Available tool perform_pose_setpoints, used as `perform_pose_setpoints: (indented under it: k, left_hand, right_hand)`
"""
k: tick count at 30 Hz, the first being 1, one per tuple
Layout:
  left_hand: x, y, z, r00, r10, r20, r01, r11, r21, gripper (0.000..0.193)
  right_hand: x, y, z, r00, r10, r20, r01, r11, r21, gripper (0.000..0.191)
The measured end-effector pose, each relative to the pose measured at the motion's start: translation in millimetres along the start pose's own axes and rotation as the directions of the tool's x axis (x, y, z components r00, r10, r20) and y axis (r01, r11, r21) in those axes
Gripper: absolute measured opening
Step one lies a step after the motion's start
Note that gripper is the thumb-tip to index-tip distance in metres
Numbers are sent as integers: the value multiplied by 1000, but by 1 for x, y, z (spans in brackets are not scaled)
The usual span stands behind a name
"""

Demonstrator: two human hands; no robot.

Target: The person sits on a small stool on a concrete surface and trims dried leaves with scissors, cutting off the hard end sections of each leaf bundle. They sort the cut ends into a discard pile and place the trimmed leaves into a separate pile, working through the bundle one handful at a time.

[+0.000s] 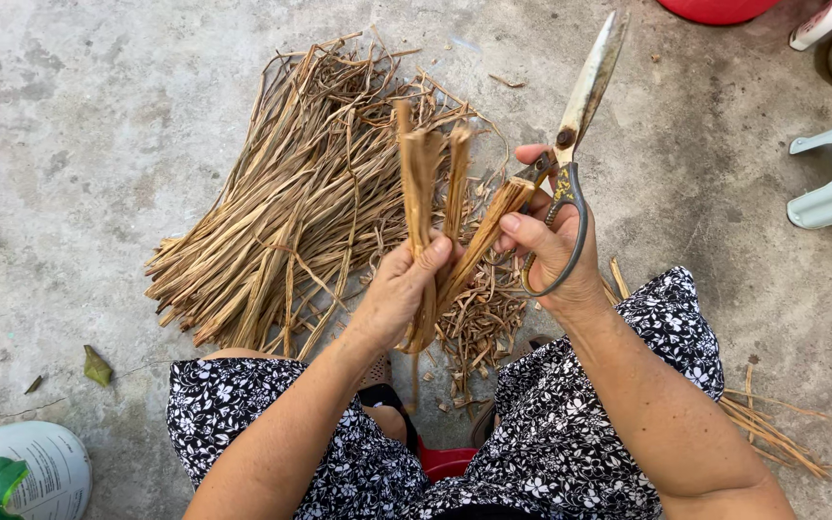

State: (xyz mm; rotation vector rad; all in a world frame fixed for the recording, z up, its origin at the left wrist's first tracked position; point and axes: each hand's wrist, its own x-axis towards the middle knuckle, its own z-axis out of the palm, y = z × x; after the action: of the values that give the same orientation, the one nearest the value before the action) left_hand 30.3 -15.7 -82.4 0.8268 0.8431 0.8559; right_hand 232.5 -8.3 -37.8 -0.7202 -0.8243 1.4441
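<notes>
Two hands work above the knees: the left hand (399, 289) grips a small bunch of dried strips (426, 193) upright, while the right hand (546, 246) closes around scissors (570, 144), thumb pinching one strip. Beyond, a pile of dried strips (291, 202) lies on the concrete floor (98, 125).

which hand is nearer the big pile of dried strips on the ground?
Left. The left hand holds a small bundle at the pile's near edge; the right hand, gripping scissors, is farther right.

One pair of scissors (580, 116), one big heap of dried strips (291, 202), one small bundle of strips (430, 193) in hand, two green leaves (96, 366) on the floor.
</notes>
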Motion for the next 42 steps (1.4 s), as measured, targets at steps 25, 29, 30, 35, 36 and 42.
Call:
perform_pose_setpoints:
  k: [25, 29, 30, 35, 36, 42]
  left_hand:
    - [-8, 13, 12, 968, 211, -137, -234, 955, -181, 28]
    - [-7, 9, 13, 963, 215, -163, -251, 935, -250, 27]
    - [-7, 8, 13, 963, 213, -167, -252, 930, -267, 27]
    - [-6, 8, 12, 962, 213, -170, -253, 928, -272, 24]
    - [-6, 9, 12, 963, 213, -168, -254, 924, -284, 24]
    - [-7, 9, 12, 958, 216, -190, -262, 929, -261, 21]
  right_hand:
    - [-17, 11, 9, 974, -116, 194, 223, 639, -736, 89]
    - [-24, 15, 15, 957, -137, 257, 291, 432, -854, 95]
    - [-24, 14, 16, 956, -137, 260, 294, 430, -853, 94]
    - [-22, 10, 22, 947, -145, 287, 321, 375, -870, 94]
    - [-22, 9, 23, 950, -133, 283, 312, 371, -875, 94]
    - [-24, 9, 29, 954, -131, 269, 298, 353, -887, 94]
